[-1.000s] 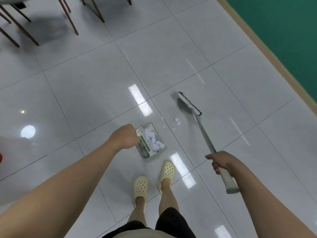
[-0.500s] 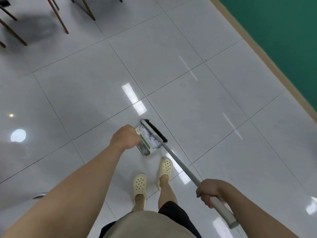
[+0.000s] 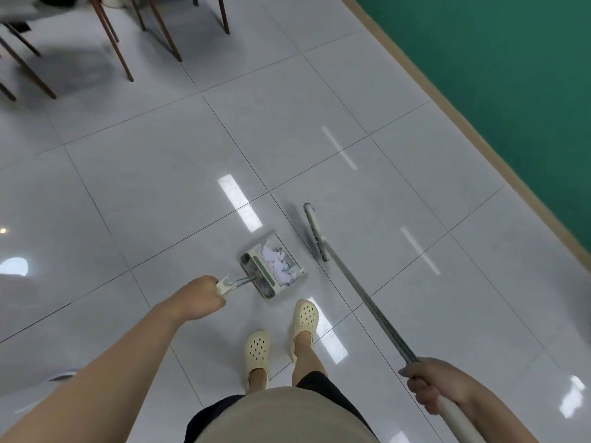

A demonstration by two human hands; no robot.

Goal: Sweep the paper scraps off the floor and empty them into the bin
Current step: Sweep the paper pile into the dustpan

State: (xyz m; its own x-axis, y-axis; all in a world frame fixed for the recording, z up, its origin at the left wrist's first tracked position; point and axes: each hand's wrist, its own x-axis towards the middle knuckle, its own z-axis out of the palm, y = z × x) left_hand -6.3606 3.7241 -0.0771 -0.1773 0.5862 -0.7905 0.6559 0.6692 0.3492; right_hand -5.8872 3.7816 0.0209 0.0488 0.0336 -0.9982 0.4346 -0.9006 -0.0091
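Writing: we read none; a small printed patch inside the cream plastic dustpan (image 3: pixel 271 270) is too blurred to make out. Our left hand (image 3: pixel 200 297) has its fingers curled tight round the dustpan's cream handle grip. Our right hand (image 3: pixel 436 383) has its fingers wrapped round the long grey-and-white broom (image 3: pixel 358 289), near the upper end of the pole. White paper scraps (image 3: pixel 277 263) lie inside the dustpan, on the glossy grey tiled floor (image 3: pixel 160 187) just ahead of our pale yellow perforated clogs (image 3: pixel 281 330). The broom's head sits just right of the pan, apart from it.
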